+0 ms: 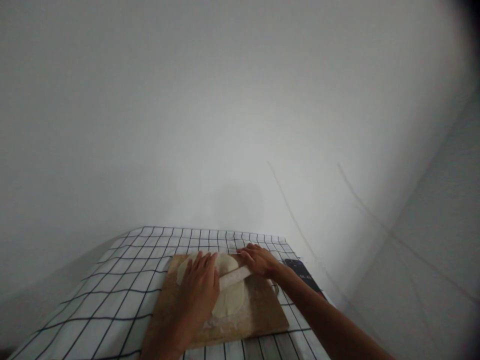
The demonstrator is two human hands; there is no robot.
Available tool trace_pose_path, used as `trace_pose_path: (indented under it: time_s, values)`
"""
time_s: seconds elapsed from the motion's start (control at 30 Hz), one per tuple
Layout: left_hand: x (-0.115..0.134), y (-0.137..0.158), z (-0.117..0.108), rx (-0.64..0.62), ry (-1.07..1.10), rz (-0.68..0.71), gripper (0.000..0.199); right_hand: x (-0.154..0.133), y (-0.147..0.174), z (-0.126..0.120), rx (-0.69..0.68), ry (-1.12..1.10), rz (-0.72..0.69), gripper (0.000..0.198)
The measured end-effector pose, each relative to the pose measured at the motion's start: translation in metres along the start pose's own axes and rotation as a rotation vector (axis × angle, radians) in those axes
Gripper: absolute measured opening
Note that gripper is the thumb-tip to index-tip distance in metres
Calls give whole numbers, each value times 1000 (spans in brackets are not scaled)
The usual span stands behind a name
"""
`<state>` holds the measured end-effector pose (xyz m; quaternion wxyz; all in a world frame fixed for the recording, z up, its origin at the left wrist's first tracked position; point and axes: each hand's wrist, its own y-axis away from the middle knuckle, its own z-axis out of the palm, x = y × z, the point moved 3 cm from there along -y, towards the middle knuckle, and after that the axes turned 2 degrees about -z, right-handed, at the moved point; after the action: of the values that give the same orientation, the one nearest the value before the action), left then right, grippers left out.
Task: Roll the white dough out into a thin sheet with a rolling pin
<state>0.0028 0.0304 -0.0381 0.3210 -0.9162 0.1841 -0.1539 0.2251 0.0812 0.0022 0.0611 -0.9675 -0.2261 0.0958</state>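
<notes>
A pale, flour-dusted rolling pin (pixel 235 278) lies slanted across a flattened sheet of dough (pixel 229 301). My left hand (pixel 202 275) is over the pin's left part, its fingers reaching forward above the dough and hiding that end. At the other end, my right hand (pixel 258 260) is closed over the pin with its fingers bent across it. Dough shows both in front of and behind the pin. Beneath it all is a wooden board (pixel 268 310) with white flour scattered near the dough's front edge.
A white tablecloth with a black grid (pixel 112 295) covers the table under the board. To the right, a dark phone (pixel 303 274) with lit digits lies partly behind my right forearm. A plain pale wall (pixel 225 125) rises behind the table's far edge.
</notes>
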Motion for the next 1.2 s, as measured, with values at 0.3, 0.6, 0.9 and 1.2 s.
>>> trace_pose_path:
  time_s: [0.3, 0.6, 0.9, 1.2]
  values:
    - [4, 9, -7, 4, -98, 168, 38, -5, 30, 6, 96, -4, 71, 55]
    - [22, 22, -22, 15, -85, 224, 47, -24, 89, 11, 167, -66, 102, 55]
    - [9, 3, -12, -36, -140, 193, 45, -8, 29, 10, 43, 17, 112, 55]
    - [8, -3, -10, -26, -208, 150, 41, -2, 8, 3, 43, -36, -40, 53]
